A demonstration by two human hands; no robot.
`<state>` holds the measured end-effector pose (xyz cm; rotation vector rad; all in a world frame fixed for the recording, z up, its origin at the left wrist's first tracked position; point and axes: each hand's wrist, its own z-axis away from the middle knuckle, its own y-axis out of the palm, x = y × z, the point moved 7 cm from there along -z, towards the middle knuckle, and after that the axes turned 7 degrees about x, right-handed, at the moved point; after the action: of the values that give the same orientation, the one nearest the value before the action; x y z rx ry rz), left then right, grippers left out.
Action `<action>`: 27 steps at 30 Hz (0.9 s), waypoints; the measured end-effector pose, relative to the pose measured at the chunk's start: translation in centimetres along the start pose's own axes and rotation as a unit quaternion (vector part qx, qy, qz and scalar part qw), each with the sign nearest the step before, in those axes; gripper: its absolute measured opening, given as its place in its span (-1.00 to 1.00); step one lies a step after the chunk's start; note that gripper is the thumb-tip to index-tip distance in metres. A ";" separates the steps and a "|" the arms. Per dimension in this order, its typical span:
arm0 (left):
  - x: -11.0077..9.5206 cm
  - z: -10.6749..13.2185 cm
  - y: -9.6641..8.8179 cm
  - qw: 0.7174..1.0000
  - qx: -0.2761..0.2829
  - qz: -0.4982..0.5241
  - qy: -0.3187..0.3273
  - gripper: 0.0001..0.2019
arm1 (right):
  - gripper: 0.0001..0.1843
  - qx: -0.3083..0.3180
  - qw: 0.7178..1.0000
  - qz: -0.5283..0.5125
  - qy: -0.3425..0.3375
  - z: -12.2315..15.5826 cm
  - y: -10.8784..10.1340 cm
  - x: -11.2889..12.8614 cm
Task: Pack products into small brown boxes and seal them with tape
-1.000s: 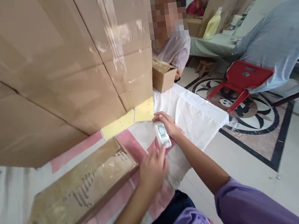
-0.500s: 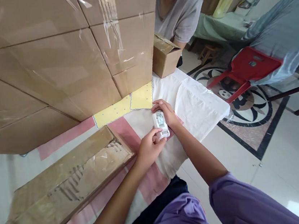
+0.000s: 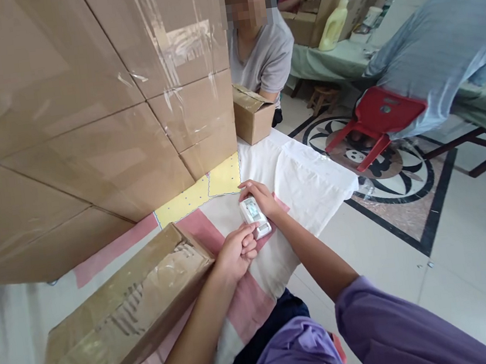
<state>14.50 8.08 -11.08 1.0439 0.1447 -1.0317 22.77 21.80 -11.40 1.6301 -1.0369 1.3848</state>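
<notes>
A small white device with a screen (image 3: pixel 253 211) lies tilted over the cloth near the table's edge. My right hand (image 3: pixel 263 198) is curled around its upper right side and grips it. With its index finger stretched onto the lower part of the device, my left hand (image 3: pixel 236 252) has its other fingers folded in; I see nothing inside them. Just left of that hand is a long, worn cardboard box (image 3: pixel 127 317) on the pink and white cloth (image 3: pixel 251 302). Whether the device touches the cloth is hard to see.
Stacked taped cartons (image 3: pixel 99 129) rise at the left over a yellow sheet (image 3: pixel 225 178). A small carton (image 3: pixel 255 118) stands at the far corner, with a person (image 3: pixel 265 55) behind it. Right of the table are a red chair (image 3: pixel 387 108) with someone on it, and a tiled floor (image 3: pixel 366 249).
My left hand has loosened its thumb-and-finger hold on the device's lower end and now touches it with the index finger, other fingers folded. The camera view has shifted. My right hand keeps its grip.
</notes>
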 end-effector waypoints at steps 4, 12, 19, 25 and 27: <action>0.4 -0.8 0.1 0.996 -0.061 -0.012 0.063 -0.72 | -0.53 -0.013 1.000 0.009 0.006 0.2 -0.2 0.0; 0.4 -0.3 1.2 0.979 -0.133 -0.028 0.151 -0.70 | -0.52 -0.032 0.998 0.050 0.008 0.0 -0.5 -0.3; 2.0 0.6 0.9 0.978 -0.137 -0.040 0.151 -0.70 | -0.45 -0.027 0.997 0.064 0.015 -0.1 -0.4 -0.4; 3.1 1.0 0.6 0.970 -0.161 -0.060 0.171 -0.72 | -0.45 -0.022 0.998 0.066 0.006 -0.3 -0.4 -0.8; 3.4 0.9 0.6 0.970 -0.167 -0.056 0.166 -0.73 | -0.46 -0.022 0.998 0.066 0.007 -0.3 -0.4 -0.8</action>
<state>16.49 5.34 -12.11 0.8983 0.6360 -0.8887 22.97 22.37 -12.21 1.5412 -1.1757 1.4478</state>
